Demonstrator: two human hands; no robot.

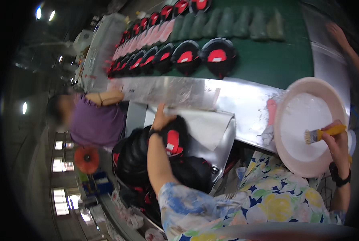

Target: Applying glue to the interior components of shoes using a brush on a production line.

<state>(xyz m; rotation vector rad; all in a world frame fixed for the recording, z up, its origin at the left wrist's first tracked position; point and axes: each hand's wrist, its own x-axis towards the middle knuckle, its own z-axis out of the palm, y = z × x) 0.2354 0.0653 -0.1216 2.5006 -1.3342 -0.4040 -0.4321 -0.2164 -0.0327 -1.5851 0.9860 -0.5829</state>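
My left hand (162, 118) is over a bin of black shoe uppers, its thumb and a finger apart, slightly blurred. Just below its thumb is a black upper (181, 132) with a red lining and white label; I see no firm grip on it. My right hand (337, 143) is closed round the yellow handle of a paintbrush (317, 135). Its pale bristles point left over a pale pink basin (284, 150), which holds white liquid (304, 116).
On the green conveyor (264, 60) stand rows of black-and-red uppers (219, 56), dark green sole-shaped pieces (225, 22) and pink ones (165, 32). A metal ledge (243, 102) borders it. A person in purple (97, 120) works at left; another person's arm (348, 46) reaches in at right.
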